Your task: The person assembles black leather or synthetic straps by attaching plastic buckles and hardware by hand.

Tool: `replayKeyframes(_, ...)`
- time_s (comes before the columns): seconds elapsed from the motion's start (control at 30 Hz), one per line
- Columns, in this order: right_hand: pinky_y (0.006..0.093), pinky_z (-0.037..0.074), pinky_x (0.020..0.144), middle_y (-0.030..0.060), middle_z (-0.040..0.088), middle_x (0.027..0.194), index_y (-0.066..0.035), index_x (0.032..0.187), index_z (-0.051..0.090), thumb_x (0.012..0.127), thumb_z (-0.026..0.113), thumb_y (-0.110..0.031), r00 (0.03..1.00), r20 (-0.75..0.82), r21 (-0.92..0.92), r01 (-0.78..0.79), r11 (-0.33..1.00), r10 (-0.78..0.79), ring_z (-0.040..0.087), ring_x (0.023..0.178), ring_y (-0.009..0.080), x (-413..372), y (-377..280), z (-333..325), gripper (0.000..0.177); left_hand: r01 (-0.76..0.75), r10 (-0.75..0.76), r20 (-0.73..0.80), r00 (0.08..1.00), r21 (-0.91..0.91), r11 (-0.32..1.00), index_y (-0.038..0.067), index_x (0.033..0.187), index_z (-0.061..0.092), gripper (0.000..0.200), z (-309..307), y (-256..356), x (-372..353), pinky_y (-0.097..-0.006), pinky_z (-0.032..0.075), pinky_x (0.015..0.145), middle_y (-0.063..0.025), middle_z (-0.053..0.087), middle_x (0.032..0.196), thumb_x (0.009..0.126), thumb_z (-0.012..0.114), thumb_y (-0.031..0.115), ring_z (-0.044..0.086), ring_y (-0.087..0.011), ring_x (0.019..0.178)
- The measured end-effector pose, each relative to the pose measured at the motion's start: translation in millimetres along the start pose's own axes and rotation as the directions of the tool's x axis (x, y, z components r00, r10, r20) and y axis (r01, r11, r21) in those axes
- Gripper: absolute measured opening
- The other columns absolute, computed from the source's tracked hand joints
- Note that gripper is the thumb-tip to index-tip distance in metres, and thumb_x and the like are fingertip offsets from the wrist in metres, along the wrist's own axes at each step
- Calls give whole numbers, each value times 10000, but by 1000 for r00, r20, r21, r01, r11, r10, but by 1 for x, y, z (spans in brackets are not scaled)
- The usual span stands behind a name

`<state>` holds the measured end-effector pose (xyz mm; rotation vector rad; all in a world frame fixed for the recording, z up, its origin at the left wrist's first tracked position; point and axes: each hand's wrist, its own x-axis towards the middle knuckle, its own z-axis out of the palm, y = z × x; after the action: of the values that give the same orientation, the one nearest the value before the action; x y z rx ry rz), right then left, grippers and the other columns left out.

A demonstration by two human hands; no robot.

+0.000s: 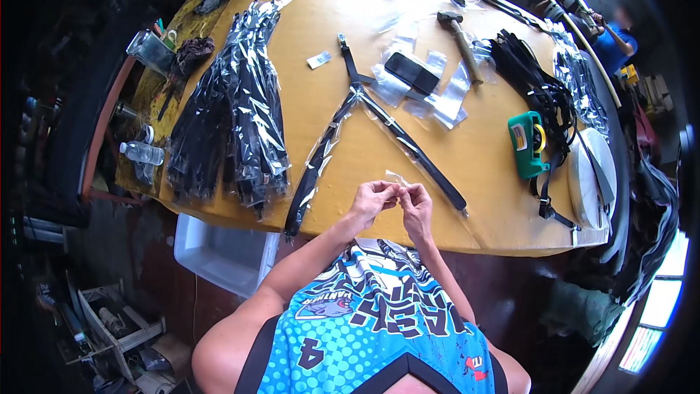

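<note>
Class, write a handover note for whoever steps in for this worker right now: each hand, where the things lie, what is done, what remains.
Hands: left hand and right hand are together at the near table edge, both pinching a small bit of clear plastic.
Things: a Y-shaped strap in a clear sleeve lies on the table just beyond the hands.
Done, it seems: a pile of bagged straps on the left.
Left, probably: loose straps heaped on the right, unbagged.
Hammer and green tool lie untouched.
</note>
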<state>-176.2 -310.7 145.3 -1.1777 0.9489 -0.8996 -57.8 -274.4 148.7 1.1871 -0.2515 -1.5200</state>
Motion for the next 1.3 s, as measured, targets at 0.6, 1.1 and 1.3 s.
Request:
replayKeyframes(0.6, 183, 375, 574, -23, 521, 723, 10, 983, 577, 810, 551, -30, 716, 580, -150, -375, 915, 388, 442, 628, 60, -18, -1, -65, 179, 31, -10, 68, 998, -316, 948, 1, 1160, 439, 349, -28, 7, 24, -318, 516, 812, -153, 585, 1053, 843, 568, 69, 609, -225, 909)
replayKeyframes(1.1, 243, 454, 708, 35, 606, 825, -8, 962, 611, 795, 629, -147, 700, 439, -666, -167, 727, 563, 572, 782, 128, -2, -5, -104, 218, -466, 479, -100, 872, 129, 875, -43, 1250, 370, 509, -9, 70, 32, -288, 538, 741, -178, 620, 930, 787, 580, -64, 640, -210, 796)
replayKeyframes(1.3, 266, 456, 795, 88, 595, 973, 19, 1017, 569, 825, 625, -157, 980, 198, -135, 58, 989, -31, 570, 916, 154, 49, -56, -43, 267, -485, 477, 88, 875, 168, 858, -55, 1182, 448, 426, 13, 79, 12, -271, 528, 759, -177, 627, 928, 786, 605, -37, 641, -208, 824)
